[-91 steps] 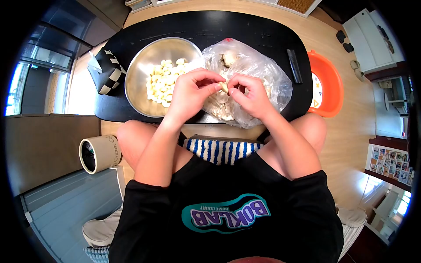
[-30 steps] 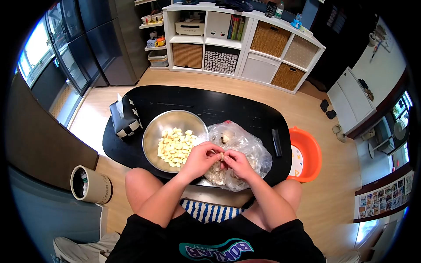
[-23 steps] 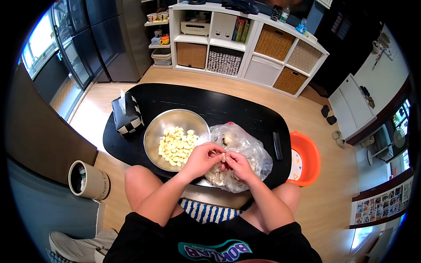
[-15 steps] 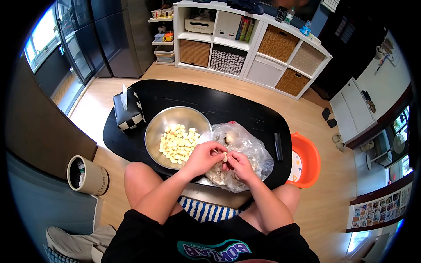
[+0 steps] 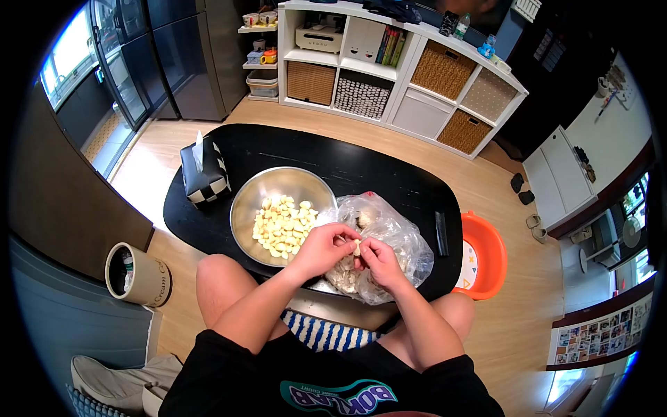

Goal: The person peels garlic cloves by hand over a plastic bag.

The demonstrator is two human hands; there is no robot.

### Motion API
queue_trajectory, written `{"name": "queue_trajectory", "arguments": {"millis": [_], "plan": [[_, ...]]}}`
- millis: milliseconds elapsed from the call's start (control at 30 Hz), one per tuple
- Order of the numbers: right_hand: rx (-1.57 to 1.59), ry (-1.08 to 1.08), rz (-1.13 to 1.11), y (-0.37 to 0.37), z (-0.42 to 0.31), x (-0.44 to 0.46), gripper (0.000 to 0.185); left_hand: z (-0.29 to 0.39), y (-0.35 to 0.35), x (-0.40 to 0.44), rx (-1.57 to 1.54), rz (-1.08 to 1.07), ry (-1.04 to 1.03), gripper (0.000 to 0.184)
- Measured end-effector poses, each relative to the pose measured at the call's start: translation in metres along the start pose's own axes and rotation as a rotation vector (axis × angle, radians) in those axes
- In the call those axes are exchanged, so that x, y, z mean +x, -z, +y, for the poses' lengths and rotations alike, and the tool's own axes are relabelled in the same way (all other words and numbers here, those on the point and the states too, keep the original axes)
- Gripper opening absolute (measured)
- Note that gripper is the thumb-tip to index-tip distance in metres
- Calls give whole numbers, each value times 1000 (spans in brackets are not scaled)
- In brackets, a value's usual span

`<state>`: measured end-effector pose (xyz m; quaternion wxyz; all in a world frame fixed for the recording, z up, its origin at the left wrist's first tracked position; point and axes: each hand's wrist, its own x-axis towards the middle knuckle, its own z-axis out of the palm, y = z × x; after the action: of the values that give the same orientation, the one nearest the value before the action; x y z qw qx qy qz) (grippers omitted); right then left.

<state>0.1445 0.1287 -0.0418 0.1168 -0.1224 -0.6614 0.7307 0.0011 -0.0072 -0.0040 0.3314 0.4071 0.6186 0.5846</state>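
So both hands are on one tiny thing here: a pale clove (image 5: 358,248), looks like garlic, pinched between the left hand (image 5: 323,250) and the right hand (image 5: 381,263), thumbs and index fingertips meeting around it. It's up over the near edge of a clear plastic bag (image 5: 406,240) full of papery bits, on the black desk (image 5: 389,163). Long axis seems to point roughly toward and away from the person, but it's small and half covered so don't quote me. The relation that matters imo is the steel bowl (image 5: 278,181) with its pile of peeled cloves (image 5: 283,226): it sits just left of the clove and a bit farther out, so the left hand is clearly the nearer one, right by the bowl's rim, can't tell if it's touching. The bag is more on the right hand's side. As for writing, the black shirt (image 5: 243,379) has BOKLAB in purple on a teal-edged logo, and the beige bin (image 5: 142,286) on the floor reads "Cream C" before the lettering curves out of sight. Bottle (image 5: 462,26) on the white shelf (image 5: 396,62), label's too small to read
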Motion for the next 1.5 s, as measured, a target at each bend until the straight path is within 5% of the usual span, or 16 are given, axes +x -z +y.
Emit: {"name": "queue_trajectory", "arguments": {"millis": [1500], "plan": [[-260,138,223,0,13,0,13,-7,1,2,-118,2,109,17]]}}
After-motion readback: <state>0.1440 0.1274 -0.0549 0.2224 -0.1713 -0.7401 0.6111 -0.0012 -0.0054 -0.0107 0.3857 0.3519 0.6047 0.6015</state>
